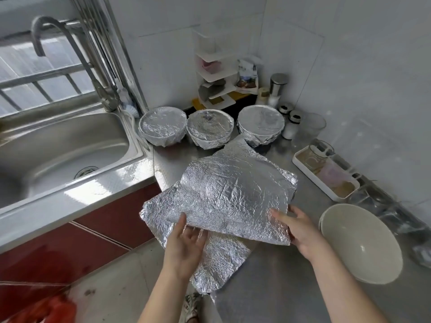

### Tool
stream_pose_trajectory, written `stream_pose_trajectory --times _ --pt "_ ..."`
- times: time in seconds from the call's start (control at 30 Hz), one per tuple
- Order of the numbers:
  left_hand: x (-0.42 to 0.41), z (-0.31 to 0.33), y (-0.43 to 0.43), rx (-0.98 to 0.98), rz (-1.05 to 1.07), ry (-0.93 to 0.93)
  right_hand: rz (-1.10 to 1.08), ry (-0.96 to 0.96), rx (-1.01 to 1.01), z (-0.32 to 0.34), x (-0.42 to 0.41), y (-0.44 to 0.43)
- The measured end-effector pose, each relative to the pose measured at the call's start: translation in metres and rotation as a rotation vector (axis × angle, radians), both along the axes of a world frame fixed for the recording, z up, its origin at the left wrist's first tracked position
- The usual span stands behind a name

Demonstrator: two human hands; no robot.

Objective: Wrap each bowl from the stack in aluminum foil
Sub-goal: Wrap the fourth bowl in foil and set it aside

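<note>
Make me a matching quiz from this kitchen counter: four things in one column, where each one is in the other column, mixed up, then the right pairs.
Things
1. crumpled aluminium foil sheet
2. bare cream ceramic bowl
3. three foil-wrapped round bowls
4. stainless steel sink

Places
A. in a row at the back of the steel counter
B. held by the left hand and right hand
C. left of the counter, below the curved tap
D. on the counter, right of the right hand

Pairs: 1-B, 2-D, 3-A, 4-C
</note>
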State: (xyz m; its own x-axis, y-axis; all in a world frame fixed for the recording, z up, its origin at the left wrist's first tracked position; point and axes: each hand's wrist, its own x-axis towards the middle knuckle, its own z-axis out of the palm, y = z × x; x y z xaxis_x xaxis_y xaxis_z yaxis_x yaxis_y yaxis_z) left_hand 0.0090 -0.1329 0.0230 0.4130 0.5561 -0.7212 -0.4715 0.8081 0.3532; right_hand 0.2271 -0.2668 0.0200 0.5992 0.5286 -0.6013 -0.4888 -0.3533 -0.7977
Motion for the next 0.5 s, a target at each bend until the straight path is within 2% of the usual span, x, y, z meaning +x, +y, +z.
stream_pose_trajectory --times 0.13,0.2,0.23,0.3,0.33,0.37,0.4,0.47,0.5 --pt "0.005 -0.016 0.003 0.067 -0.004 0.247 -0.009 -0.013 -0.023 -0.006 0.006 0.001" --pt "-0.003 -0.015 0.008 0.182 -0.044 0.407 -0.034 -0.025 -0.004 -0.01 0.007 0.0" --pt "-0.008 -0.016 0.01 0.295 -0.07 0.553 -0.038 -0.027 0.005 -0.01 0.007 -0.001" --pt "-0.017 -0.013 0.013 0.665 -0.103 0.96 -0.043 -0.031 0.027 -0.01 0.005 -0.002" --pt "-0.016 -0.008 0.012 0.948 -0.118 1.106 -0.041 -0.031 0.04 -0.01 0.004 -0.003" --pt "-0.013 -0.002 0.01 1.259 -0.174 1.142 -0.029 -0.007 0.056 -0.01 0.004 -0.002" --pt "-0.004 0.001 0.006 1.517 -0.314 1.069 -0.011 0.01 0.056 -0.012 0.004 -0.001" --pt "0.016 -0.003 -0.003 1.893 -0.707 0.924 0.007 0.022 0.044 -0.01 0.002 0.003" --pt "0.023 -0.009 -0.007 2.044 -0.827 0.902 0.001 0.012 0.049 -0.011 0.004 0.004"
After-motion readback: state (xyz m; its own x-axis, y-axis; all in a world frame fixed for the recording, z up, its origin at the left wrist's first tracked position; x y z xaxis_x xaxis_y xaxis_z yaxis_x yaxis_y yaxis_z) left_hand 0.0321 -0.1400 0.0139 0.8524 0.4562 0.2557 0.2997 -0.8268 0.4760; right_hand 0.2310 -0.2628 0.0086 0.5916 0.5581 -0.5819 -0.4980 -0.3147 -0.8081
